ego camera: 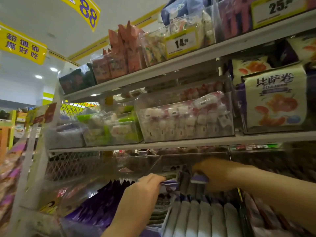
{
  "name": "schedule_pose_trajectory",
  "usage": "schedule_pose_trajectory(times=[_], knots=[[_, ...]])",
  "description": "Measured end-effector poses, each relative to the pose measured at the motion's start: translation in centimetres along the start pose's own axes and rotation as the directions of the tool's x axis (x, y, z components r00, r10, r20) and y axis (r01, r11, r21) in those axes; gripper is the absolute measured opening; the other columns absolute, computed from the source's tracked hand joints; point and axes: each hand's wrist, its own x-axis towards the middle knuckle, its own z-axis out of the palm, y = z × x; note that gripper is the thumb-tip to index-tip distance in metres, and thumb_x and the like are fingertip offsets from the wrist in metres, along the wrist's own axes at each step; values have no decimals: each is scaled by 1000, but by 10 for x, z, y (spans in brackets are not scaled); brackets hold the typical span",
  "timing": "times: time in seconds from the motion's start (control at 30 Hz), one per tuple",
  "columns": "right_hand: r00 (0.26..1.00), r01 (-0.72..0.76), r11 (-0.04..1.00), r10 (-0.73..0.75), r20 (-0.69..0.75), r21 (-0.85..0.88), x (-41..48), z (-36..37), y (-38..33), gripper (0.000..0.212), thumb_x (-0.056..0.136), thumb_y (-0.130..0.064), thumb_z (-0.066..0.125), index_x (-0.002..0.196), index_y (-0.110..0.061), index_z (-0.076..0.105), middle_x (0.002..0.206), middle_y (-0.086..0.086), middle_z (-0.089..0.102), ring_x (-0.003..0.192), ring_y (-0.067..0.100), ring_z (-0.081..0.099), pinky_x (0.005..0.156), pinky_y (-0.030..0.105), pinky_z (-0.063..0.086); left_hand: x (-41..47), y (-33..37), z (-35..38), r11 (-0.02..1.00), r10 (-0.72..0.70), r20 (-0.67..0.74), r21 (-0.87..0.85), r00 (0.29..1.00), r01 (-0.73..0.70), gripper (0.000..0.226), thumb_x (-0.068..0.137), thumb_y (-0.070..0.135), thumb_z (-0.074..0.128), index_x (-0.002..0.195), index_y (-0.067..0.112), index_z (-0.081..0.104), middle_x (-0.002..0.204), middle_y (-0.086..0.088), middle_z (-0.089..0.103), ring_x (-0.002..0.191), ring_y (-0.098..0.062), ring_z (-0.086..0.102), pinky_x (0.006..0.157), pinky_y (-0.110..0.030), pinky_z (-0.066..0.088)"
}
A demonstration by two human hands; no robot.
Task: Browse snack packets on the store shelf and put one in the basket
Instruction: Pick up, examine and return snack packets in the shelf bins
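So we're at the low shelf (119,170) here, both hands in among the purple snack packets; the left hand (145,187) has its fingers curled over the top edge of one purple packet (169,183), looks like a pinch but we can't tell how firm; the right hand (213,173) is closed around the top of another purple packet (199,179), just to the right of the first. Both packets stand upright in their rows, long axis running up and down, top edges toward us; so any pull has to go straight up and back toward us, not sideways. The right hand's packet sits a bit deeper on the shelf and already looks raised above its neighbours, so we'd guess that's the one closer to coming out. No basket in view anywhere; presumably it's down below or off to one side, so we're still browsing, nothing picked yet.
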Motion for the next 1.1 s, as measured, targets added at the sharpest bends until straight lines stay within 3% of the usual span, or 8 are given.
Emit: schedule_pose_trajectory(times=[0.1,0.27,0.4,0.53,0.67,0.73,0.93,1.1], knots=[[975,-13,995,35,-219,103,-11,-3,7,10,92,-40,54,101,-38,49,103,-7,58,92,15,58,83,33,52,11,9,4,999,34,-51,-29,998,-36,26,74,3,76,95,18,73,89,8,73,77,-10,71,57,-25,57],[895,-45,999,53,-442,29,-28,6,24,34,89,-39,58,113,-43,34,120,-11,54,93,11,49,75,24,40,33,27,21,991,136,-21,-9,990,-136,33,72,5,77,102,18,72,94,4,74,82,-15,71,65,-27,58],[877,-3,1000,-6,-481,-17,-34,14,34,35,90,-40,55,110,-46,28,121,-11,52,107,14,47,76,29,44,55,36,51,999,17,282,31,959,-27,31,96,22,50,125,28,56,124,0,63,111,-23,61,92,-37,50],[891,17,1000,-25,-453,-21,-38,18,42,30,94,-39,50,110,-48,26,127,-12,46,111,13,41,80,36,49,63,38,71,998,-56,633,19,772,57,47,95,26,53,140,32,44,149,1,43,133,-26,44,109,-40,36],[887,44,999,-49,-460,-21,-37,19,43,20,96,-45,43,110,-46,28,125,-12,47,104,13,41,82,35,48,50,34,63,987,-34,622,143,782,-71,60,95,45,45,149,41,18,160,13,16,145,-20,21,118,-48,10],[887,49,998,-58,-458,-31,-38,18,40,24,97,-41,46,110,-47,27,126,-14,46,107,12,41,82,34,48,48,38,58,983,-36,635,159,772,-86,61,96,47,41,150,38,14,161,11,12,146,-21,18,118,-50,7],[884,79,995,-95,-458,-54,-53,10,21,39,93,-27,53,118,-46,29,126,-16,47,112,11,43,85,36,51,44,45,32,995,-69,625,96,778,11,60,96,44,45,149,37,19,159,7,20,144,-22,24,116,-46,20],[886,125,991,-132,-445,-44,-66,1,-12,49,91,-21,56,126,-45,31,130,-14,48,116,10,42,87,35,51,28,49,-3,953,-158,467,-160,870,259,42,97,33,49,138,29,45,138,-1,52,122,-22,52,101,-35,42]])
